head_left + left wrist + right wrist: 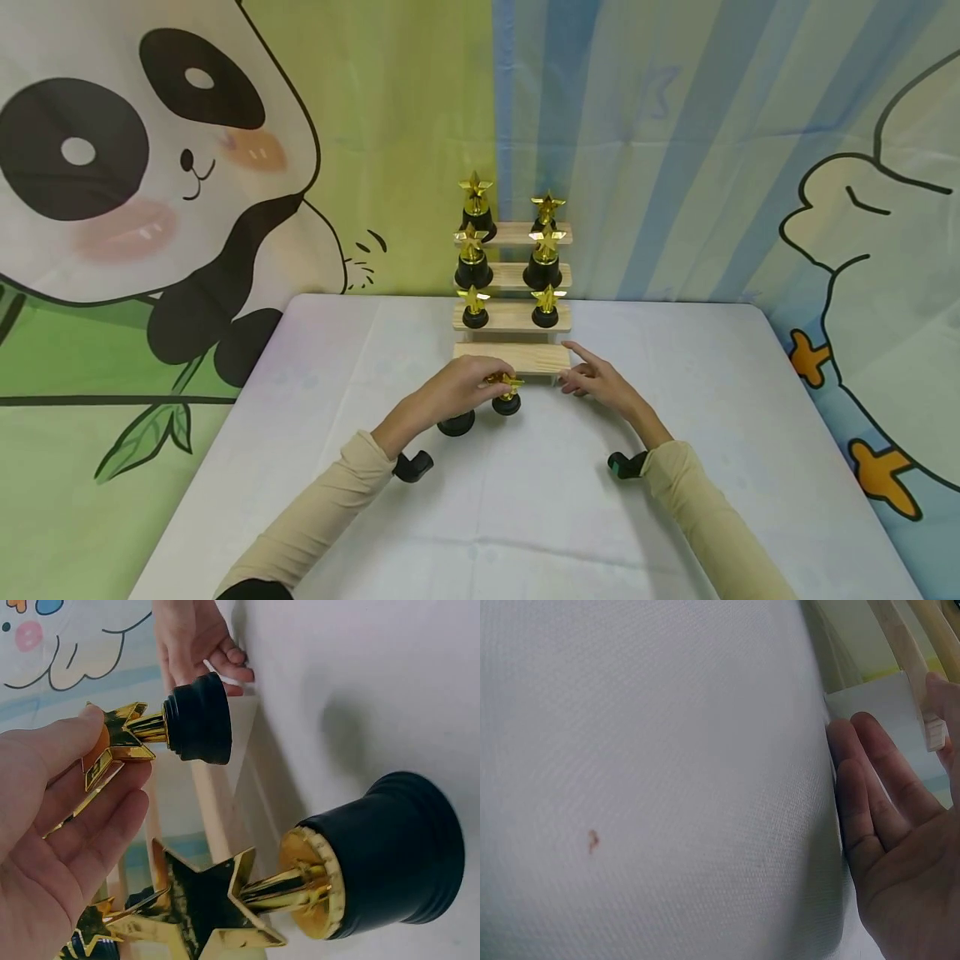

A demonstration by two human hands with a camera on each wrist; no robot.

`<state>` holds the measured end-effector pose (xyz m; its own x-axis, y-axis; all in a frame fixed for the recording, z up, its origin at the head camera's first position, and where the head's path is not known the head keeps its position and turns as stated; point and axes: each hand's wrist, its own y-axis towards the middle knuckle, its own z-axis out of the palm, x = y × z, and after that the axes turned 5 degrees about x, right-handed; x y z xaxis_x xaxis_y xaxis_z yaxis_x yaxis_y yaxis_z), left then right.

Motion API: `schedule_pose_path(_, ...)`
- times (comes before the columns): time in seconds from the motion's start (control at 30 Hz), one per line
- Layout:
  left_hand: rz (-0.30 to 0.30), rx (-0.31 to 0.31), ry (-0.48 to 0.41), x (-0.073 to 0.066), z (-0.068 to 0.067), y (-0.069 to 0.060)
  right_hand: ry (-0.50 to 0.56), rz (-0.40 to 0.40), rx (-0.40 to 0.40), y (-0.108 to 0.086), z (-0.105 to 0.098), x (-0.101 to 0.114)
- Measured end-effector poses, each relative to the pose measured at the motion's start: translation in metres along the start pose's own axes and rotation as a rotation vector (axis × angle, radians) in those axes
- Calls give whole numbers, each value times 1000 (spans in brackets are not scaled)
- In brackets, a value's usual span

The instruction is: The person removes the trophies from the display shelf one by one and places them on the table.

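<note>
My left hand (468, 385) pinches a small gold star trophy (507, 403) by its star, just in front of the wooden step stand (517, 358). In the left wrist view this small trophy (199, 720) is held tilted, its black base off the cloth. A bigger star trophy (375, 862) stands on the table beside it; from the head, its black base (456, 423) shows under my left hand. My right hand (600, 385) is at the right end of the lowest step, index finger extended to the board. Its other fingers (885, 772) rest by the white side panel (885, 705), holding nothing.
Gold star trophies with black bases, such as the tall one (476, 208) at top left, stand in pairs on the upper three steps. A white cloth covers the table (525, 533). A cartoon curtain (405, 150) hangs close behind the stand.
</note>
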<state>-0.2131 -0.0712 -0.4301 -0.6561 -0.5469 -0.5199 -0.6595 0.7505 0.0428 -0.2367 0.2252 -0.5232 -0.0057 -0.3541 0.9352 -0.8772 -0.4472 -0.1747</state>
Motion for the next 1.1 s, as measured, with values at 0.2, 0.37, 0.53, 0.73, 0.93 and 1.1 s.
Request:
schedule_pose_path(0.2,18,23,14,1,8,0,-4,1,-3,-1,-1,1)
schedule_pose_path(0.37,30,48,12,1,13,2,-7,-1,-9,-1,-1,1)
schedule_pose_path(0.53,49,51,38,1,18,3,-12,-4,-5,-1,-1,0)
schedule_pose_path(0.73,53,53,75,2,23,4,1,4,-1,-1,0,2)
schedule_pose_path(0.93,41,69,112,1,24,5,20,-10,3,-1,1,1)
schedule_pose_path(1.1,32,85,129,0,25,6,-9,-10,-9,-1,1,0)
